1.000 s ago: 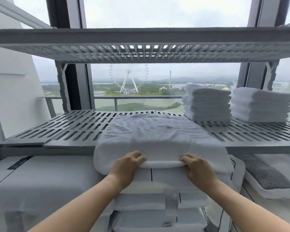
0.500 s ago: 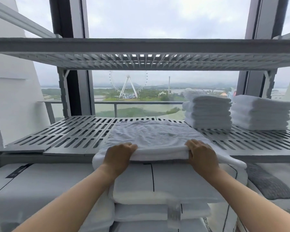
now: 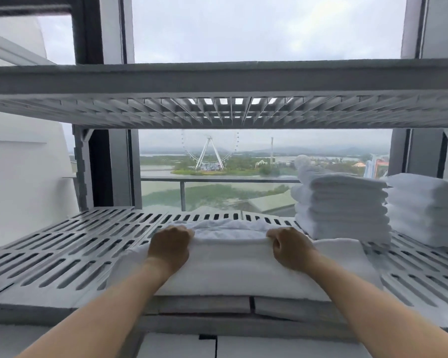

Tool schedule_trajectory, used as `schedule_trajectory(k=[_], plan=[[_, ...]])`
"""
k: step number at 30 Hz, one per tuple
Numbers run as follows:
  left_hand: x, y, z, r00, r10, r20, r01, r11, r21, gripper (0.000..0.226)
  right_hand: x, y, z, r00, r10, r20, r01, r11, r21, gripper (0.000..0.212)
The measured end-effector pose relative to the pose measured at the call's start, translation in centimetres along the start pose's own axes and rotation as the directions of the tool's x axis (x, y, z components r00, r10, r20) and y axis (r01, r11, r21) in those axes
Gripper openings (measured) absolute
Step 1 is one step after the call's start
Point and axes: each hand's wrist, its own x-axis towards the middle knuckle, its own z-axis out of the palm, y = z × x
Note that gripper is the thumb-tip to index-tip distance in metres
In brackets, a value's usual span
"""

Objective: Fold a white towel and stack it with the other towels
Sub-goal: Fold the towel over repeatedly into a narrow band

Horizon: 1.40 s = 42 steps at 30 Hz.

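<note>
Fingers (image 3: 182, 230) of the left hand (image 3: 170, 248) curl over the far fold of the white towel (image 3: 230, 270) and grip it. The right hand (image 3: 289, 248) holds the same fold a little further right, its fingers closed tight on the cloth. The towel lies folded across the middle of the slatted grey shelf (image 3: 70, 249), its near side reaching the front edge and a crumpled layer showing beyond the hands. Toward the shelf's right back corner stands a stack of folded white towels (image 3: 344, 208), close to the towel's right end; whether they touch cannot be told. A second stack (image 3: 429, 210) stands just beside the first at the right edge. An upper shelf (image 3: 217, 81) spans overhead, and a Ferris wheel (image 3: 208, 153) shows through the window behind.
</note>
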Motion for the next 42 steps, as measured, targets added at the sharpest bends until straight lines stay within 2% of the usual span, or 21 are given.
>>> schedule_trajectory(k=[4,6,8,10,11,13,16,18,21,24,29,32,34,36,38,40,42], plan=[[3.4,0.0,2.0,0.995,-0.062,0.080,0.058,0.997,0.054,0.029,3.4,1.7,2.0,0.998,-0.041,0.045,0.037,0.996,0.085,0.027],[4.6,0.1,3.1,0.986,-0.070,0.154,0.063,0.997,0.048,0.031,4.3,2.8,3.0,0.992,-0.029,0.122,0.011,0.989,0.146,0.029],[5.3,0.1,4.3,0.960,-0.032,0.279,0.050,0.997,-0.060,0.031,4.7,3.8,4.1,0.973,-0.018,0.228,-0.023,0.984,0.175,0.023],[5.5,0.2,5.6,0.924,0.036,0.380,0.052,0.974,-0.219,0.021,5.0,4.8,5.0,0.956,0.019,0.293,-0.066,0.986,0.152,0.014],[5.6,0.1,6.1,0.917,0.062,0.393,0.049,0.963,-0.265,0.019,5.2,5.3,5.2,0.950,0.039,0.309,-0.082,0.988,0.130,0.023],[5.8,-0.1,6.5,0.918,0.081,0.388,0.031,0.961,-0.274,0.025,5.6,5.8,5.4,0.949,0.041,0.313,-0.071,0.994,0.086,0.041],[6.4,-0.5,6.8,0.942,0.049,0.331,0.024,0.977,-0.212,0.034,6.7,6.3,4.7,0.988,0.018,0.155,-0.021,1.000,0.015,0.055],[6.6,-0.6,7.0,0.935,0.035,0.354,0.045,0.975,-0.216,0.034,7.3,6.3,4.8,0.996,-0.001,0.095,-0.003,0.999,0.035,0.057],[6.5,-0.5,7.5,0.892,0.093,0.443,0.063,0.944,-0.324,0.033,6.8,5.9,6.4,0.973,-0.010,0.231,-0.014,0.995,0.102,0.058],[7.2,0.1,7.3,0.899,0.130,0.418,0.067,0.902,-0.426,0.033,6.6,7.0,7.1,0.969,0.019,0.247,-0.053,0.990,0.130,0.058],[7.0,0.7,7.4,0.902,0.132,0.412,0.026,0.934,-0.355,0.027,6.1,6.7,6.1,0.972,0.064,0.227,-0.081,0.995,0.065,0.046],[6.5,1.1,6.5,0.959,0.128,0.254,-0.028,0.931,-0.365,0.023,5.2,4.2,4.8,0.991,-0.036,0.127,0.023,0.995,0.102,0.032],[5.8,1.9,5.4,0.967,0.203,0.155,-0.103,0.865,-0.491,0.029,4.1,1.4,4.2,0.983,-0.144,0.110,0.117,0.968,0.224,0.032],[4.3,2.6,4.6,0.924,0.346,0.163,-0.185,0.778,-0.601,0.039,2.5,-0.9,4.0,0.945,-0.236,0.227,0.154,0.932,0.329,0.041],[2.5,2.5,4.5,0.843,0.479,0.245,-0.231,0.733,-0.640,0.053,0.9,-1.6,4.0,0.868,-0.295,0.399,0.165,0.930,0.328,0.054],[0.9,1.8,4.9,0.782,0.514,0.352,-0.238,0.769,-0.594,0.064,-0.4,-0.5,3.3,0.806,-0.255,0.534,0.129,0.956,0.262,0.060],[-0.1,1.0,5.0,0.772,0.498,0.395,-0.245,0.806,-0.539,0.069,-1.2,0.9,2.4,0.780,-0.164,0.604,0.057,0.980,0.192,0.060]])
